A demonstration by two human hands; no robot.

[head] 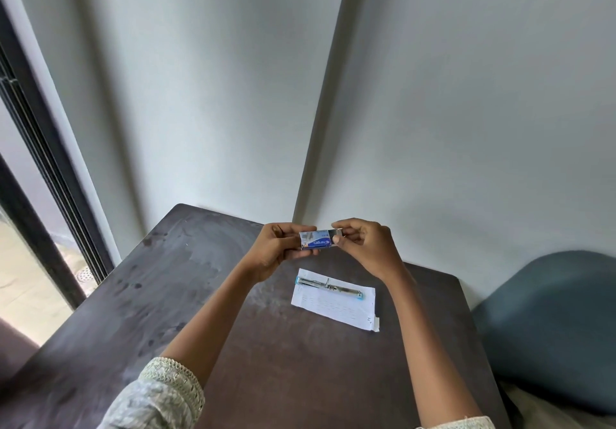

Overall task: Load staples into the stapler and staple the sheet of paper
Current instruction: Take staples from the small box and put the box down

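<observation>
Head view: both my hands hold a small box of staples [315, 240] above the dark table [186, 295].

My left hand [278, 248] grips the box's sleeve; my right hand [361, 245] pinches its inner tray at the end. Below my hands, the stapler [328, 286] lies opened flat on the sheet of paper [336, 302].

1. The staple box [315, 240] has its left end covered by the left hand [276, 248], and its contents cannot be seen.
2. The print on the paper [336, 302] is too faint to read.
3. The blue chair [550, 325] is cut off at the right edge.
</observation>
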